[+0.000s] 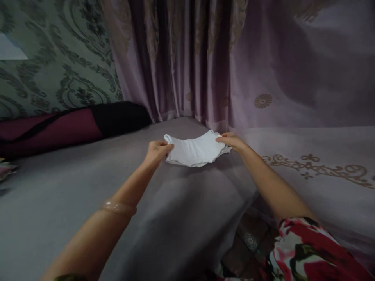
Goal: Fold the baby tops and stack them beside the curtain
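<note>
Cloth position: a small white folded fabric piece [195,151] lies at the centre of the frame, on a bed covered with a smooth grey sheet [58,203], close to the far corner where the bed meets the curtains.

Cloth long axis: it runs left to right across the frame, its ends slightly raised and its middle sagging toward the sheet.

Direction from the person: the cloth is straight ahead, at the far reach of both arms, and sits between the two hands.

Left hand [156,150]: pinched shut on the cloth's left end, thumb on top and fingers curled under the edge.

Right hand [231,141]: closed on the cloth's right end, knuckles up, fingers pressing the layered edge.

Nearer hand: neither; both touch the cloth, one at each end, well apart from each other.

Arm pose: both bare forearms stretch forward and converge slightly toward the cloth. The left wrist carries a pale translucent bangle [118,207]. A red, white and black flowered sleeve [310,249] shows at the lower right.

Surroundings: mauve satin curtains with gold medallions [205,58] hang behind the cloth. A dark maroon and black bolster [73,127] lies at the middle left. Grey-green damask wallpaper [58,58] fills the upper left.
</note>
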Motion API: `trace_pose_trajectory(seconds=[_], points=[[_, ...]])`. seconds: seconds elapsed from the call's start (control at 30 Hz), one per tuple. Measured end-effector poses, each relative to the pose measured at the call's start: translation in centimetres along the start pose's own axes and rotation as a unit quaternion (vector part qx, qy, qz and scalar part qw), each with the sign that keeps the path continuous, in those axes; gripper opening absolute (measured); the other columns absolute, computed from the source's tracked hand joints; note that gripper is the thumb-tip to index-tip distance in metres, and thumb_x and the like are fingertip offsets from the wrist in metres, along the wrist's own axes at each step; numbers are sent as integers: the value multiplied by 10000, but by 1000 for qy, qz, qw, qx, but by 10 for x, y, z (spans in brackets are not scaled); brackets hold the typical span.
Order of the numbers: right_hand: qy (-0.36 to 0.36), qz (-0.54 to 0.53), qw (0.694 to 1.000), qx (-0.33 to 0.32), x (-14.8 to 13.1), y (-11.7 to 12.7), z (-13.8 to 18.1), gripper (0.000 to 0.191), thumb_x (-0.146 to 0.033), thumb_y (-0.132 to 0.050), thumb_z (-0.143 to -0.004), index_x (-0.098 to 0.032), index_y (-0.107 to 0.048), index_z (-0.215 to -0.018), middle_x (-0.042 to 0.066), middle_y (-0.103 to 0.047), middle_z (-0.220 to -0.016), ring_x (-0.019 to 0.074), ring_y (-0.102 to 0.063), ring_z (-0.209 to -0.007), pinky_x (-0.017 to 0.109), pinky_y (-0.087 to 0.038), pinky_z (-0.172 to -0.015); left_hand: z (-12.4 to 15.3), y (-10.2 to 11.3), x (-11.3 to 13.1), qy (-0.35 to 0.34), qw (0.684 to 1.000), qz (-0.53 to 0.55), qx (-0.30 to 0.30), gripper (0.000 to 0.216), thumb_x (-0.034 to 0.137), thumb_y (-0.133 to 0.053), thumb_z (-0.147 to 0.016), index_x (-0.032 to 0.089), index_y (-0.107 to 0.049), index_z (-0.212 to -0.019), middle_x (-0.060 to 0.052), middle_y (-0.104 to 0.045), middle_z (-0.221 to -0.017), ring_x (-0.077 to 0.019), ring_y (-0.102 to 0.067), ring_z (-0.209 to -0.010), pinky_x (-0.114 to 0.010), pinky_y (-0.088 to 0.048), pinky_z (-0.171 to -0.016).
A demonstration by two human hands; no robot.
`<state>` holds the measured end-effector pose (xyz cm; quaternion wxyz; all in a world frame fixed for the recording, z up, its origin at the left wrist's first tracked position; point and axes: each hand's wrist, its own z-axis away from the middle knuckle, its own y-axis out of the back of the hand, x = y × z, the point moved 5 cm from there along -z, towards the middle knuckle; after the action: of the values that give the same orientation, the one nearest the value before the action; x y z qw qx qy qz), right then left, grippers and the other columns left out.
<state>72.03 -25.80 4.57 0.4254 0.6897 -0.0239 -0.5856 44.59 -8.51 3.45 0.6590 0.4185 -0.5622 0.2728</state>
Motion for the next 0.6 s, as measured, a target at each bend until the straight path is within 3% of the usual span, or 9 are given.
trace_pose_trajectory(seconds=[0.13, 0.27, 0.43, 0.6], points=[[10, 76, 996, 52, 21, 36, -36, 84, -162, -636, -690, -114, -682, -740, 4, -579, -572, 123, -526, -541, 229, -384, -520, -20, -60, 0, -29, 999, 13, -14, 195, 338, -671, -626, 157, -608, -589, 33, -471, -464, -86, -398, -437, -224, -261, -449], [28, 174, 981, 80, 34, 58, -63, 127, -183, -612, -701, -111, -695, -765, 26, -591, -608, 139, -549, -595, 245, -384, -562, -35, -100, -6, -26, 999, 20, 2, 190, 339, -676, -636, 153, -642, -651, 16, -521, -507, -110, -474, -494, -224, -320, -482], [44, 237, 966, 93, 41, 64, -80, 177, -199, -594, -723, -118, -714, -824, 90, -666, -748, 182, -607, -727, 263, -418, -640, -38, -130, -20, -2, 998, 66, 15, 192, 333, -689, -635, 154, -623, -656, 17, -526, -527, -107, -486, -517, -223, -355, -510], [55, 266, 958, 88, 45, 62, -93, 234, -244, -574, -757, -152, -723, -913, 100, -705, -882, 206, -639, -827, 268, -463, -711, -34, -142, -28, 26, 986, 162, 25, 161, 264, -689, -623, 150, -578, -645, 52, -473, -510, -74, -425, -468, -207, -340, -487]])
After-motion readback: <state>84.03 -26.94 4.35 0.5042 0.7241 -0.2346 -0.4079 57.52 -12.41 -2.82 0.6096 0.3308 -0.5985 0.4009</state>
